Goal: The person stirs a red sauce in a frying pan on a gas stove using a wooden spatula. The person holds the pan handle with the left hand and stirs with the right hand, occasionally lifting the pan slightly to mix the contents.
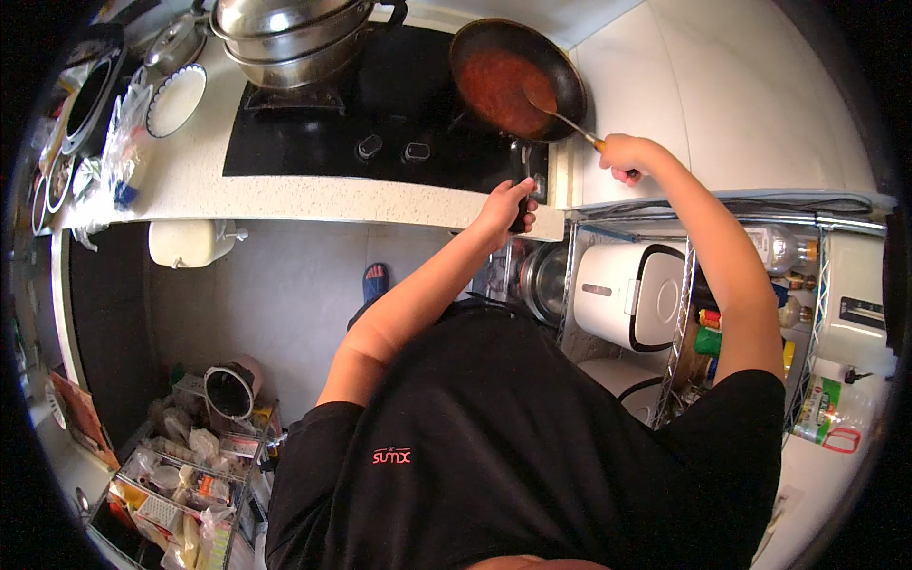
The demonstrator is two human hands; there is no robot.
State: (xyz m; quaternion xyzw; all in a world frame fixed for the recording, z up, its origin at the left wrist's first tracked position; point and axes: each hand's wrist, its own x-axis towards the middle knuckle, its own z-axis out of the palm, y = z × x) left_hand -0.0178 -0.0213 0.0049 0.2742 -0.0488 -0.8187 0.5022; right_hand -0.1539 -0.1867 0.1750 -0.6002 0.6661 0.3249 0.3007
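My left hand (pixel 509 208) grips the black handle (pixel 522 160) of a dark wok (pixel 573 89) on the right side of the black glass cooktop (pixel 413 107). A red sauce (pixel 499 85) covers the bottom of the wok. Around the handle of a metal spatula or ladle (pixel 570 122), the fingers of my right hand (pixel 627 157) are closed. Its working end sits in the sauce, so its exact shape is hidden. The wok tilts somewhat in view; whether it rests on the burner I cannot tell.
A lidded stainless steel steamer pot (pixel 292 50) stands on the left burner. Left of the cooktop are a scalloped-rim plate (pixel 177 100) and plastic bags (pixel 125 135). The tiled wall (pixel 634 92) rises close on the right, above a wire shelf rack (pixel 684 313) holding a white appliance (pixel 620 296).
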